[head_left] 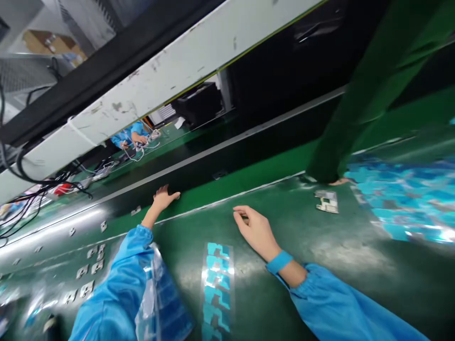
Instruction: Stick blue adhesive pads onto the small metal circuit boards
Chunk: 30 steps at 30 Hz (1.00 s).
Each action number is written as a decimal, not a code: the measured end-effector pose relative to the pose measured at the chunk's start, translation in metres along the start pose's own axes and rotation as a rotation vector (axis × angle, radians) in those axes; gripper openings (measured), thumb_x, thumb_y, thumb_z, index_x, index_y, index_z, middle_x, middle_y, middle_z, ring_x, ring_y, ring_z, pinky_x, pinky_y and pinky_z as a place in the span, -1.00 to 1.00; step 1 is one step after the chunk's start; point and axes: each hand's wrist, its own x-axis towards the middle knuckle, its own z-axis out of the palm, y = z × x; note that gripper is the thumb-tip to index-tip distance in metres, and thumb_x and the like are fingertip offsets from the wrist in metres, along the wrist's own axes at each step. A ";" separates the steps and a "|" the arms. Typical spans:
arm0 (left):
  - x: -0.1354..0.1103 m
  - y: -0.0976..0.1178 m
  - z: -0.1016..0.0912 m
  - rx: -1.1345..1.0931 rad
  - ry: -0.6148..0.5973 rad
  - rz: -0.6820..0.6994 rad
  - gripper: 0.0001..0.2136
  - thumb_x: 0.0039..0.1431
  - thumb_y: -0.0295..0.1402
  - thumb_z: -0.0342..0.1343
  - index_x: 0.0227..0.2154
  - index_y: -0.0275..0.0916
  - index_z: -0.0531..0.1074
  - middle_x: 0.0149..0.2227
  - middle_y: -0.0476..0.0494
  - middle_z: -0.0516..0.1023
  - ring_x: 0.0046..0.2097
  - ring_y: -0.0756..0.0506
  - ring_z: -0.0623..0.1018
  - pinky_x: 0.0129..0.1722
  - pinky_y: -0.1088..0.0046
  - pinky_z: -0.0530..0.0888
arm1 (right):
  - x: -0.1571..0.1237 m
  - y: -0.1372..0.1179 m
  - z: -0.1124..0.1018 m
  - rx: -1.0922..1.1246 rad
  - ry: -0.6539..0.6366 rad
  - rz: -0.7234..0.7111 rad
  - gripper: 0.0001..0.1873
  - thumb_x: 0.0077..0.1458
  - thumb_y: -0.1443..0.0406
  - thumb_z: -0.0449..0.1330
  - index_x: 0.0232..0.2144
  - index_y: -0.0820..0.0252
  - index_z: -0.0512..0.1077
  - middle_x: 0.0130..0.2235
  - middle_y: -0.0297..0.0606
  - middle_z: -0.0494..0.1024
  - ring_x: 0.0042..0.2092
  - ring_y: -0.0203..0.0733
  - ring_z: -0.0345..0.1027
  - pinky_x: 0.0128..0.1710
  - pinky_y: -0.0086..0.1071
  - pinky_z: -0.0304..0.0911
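I am viewing, through a steeply tilted head camera, a long workbench covered in a glossy green mat [270, 303], with a thick green upright post [355, 99] crossing the view and a scuffed white beam [142, 85] running beyond it. Past the bench, a co-worker in blue sleeves [133, 137] is working among white wires [142, 154], and black cables [31, 189] are hanging at the far left. A heap of shiny blue foil pieces [401, 199] is lying at the mat's right, with a flat grey metal plate [327, 201] beside it, while rows of small silvery parts [87, 274] are lying at the left. A transparent plastic bag of blue pieces [159, 303] is lying against the left sleeve, and a clear strip of teal pieces [216, 289] is lying between the hands, nearer the viewer. The bare left hand [163, 199] is spreading wide at the mat's far edge, holding nothing. The bare right hand [256, 232], above a blue wristband [279, 262], is curling narrowly on the mat; I cannot tell whether its fingertips [239, 215] are holding a small dark item.
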 end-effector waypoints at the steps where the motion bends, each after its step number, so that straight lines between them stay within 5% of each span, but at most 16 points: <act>1: -0.009 -0.011 -0.001 -0.009 -0.005 -0.018 -0.64 0.26 -0.23 0.22 0.05 -0.27 0.44 0.17 -0.26 0.42 0.21 -0.30 0.40 0.21 -0.11 0.31 | -0.004 -0.003 0.001 -0.036 -0.023 -0.033 -0.72 0.27 0.17 0.06 -0.17 0.22 0.47 -0.20 -0.05 0.60 -0.17 -0.02 0.53 -0.10 -0.09 0.45; 6: -0.023 -0.015 0.013 -0.169 0.011 -0.064 -0.64 0.16 -0.29 0.30 -0.01 -0.30 0.45 0.19 -0.28 0.40 0.25 -0.33 0.35 0.24 -0.12 0.26 | -0.035 -0.020 0.007 -0.184 -0.162 -0.195 -0.75 0.21 0.15 0.18 -0.21 0.18 0.56 -0.17 -0.05 0.63 -0.01 0.10 0.48 0.09 0.04 0.34; 11: -0.036 0.007 0.017 -0.552 -0.025 -0.066 -0.34 -0.02 -0.49 0.35 0.16 -0.25 0.26 0.06 -0.27 0.50 0.06 -0.19 0.54 0.11 0.27 0.43 | -0.063 -0.019 0.010 -0.480 -0.291 -0.401 -0.46 -0.01 0.11 0.44 -0.01 0.25 0.54 0.04 0.09 0.52 0.13 0.31 0.32 0.14 0.19 0.29; 13: -0.059 0.015 0.021 -0.749 -0.106 -0.093 -0.30 0.02 -0.46 0.32 0.21 -0.19 0.16 -0.01 -0.20 0.54 -0.07 -0.12 0.61 -0.04 0.37 0.51 | -0.069 -0.016 0.010 -0.632 -0.292 -0.461 -0.43 0.03 0.12 0.43 0.06 0.24 0.50 0.04 0.09 0.49 0.10 0.29 0.32 0.13 0.22 0.29; 16: -0.103 0.026 0.029 -1.027 -0.352 -0.168 -0.40 -0.01 -0.38 0.35 0.09 -0.24 0.26 -0.17 -0.18 0.58 -0.18 -0.11 0.65 -0.20 0.42 0.57 | -0.070 -0.015 0.011 -0.700 -0.308 -0.480 -0.55 0.13 0.17 0.37 0.05 0.18 0.50 -0.05 -0.01 0.52 0.01 0.18 0.37 0.14 0.21 0.27; 21: -0.150 0.039 0.034 -1.326 -0.623 -0.210 -0.46 -0.08 -0.22 0.45 -0.10 -0.24 0.32 -0.26 -0.14 0.57 -0.27 -0.08 0.65 -0.25 0.43 0.61 | -0.058 -0.015 0.015 -0.674 -0.330 -0.428 -0.67 0.17 0.16 0.34 -0.06 0.17 0.51 -0.10 -0.07 0.52 -0.04 0.10 0.38 0.01 0.06 0.33; 26: -0.151 0.035 0.043 -1.355 -0.558 -0.122 -0.48 -0.01 -0.18 0.44 -0.12 -0.13 0.24 -0.32 0.03 0.53 -0.40 -0.04 0.62 -0.41 0.47 0.57 | -0.053 -0.014 0.021 -0.544 -0.325 -0.337 -0.80 0.22 0.20 0.28 -0.14 0.14 0.46 -0.18 -0.15 0.55 -0.10 0.07 0.44 -0.06 0.00 0.36; 30: -0.150 0.030 0.051 -1.309 -0.429 -0.010 -0.68 0.10 -0.16 0.36 -0.23 -0.24 0.44 -0.26 -0.10 0.56 -0.23 -0.06 0.62 -0.19 0.44 0.56 | -0.054 -0.013 0.028 -0.373 -0.243 -0.190 -0.66 0.21 0.26 0.24 0.03 0.06 0.35 -0.23 -0.22 0.55 -0.14 0.01 0.47 -0.13 -0.09 0.43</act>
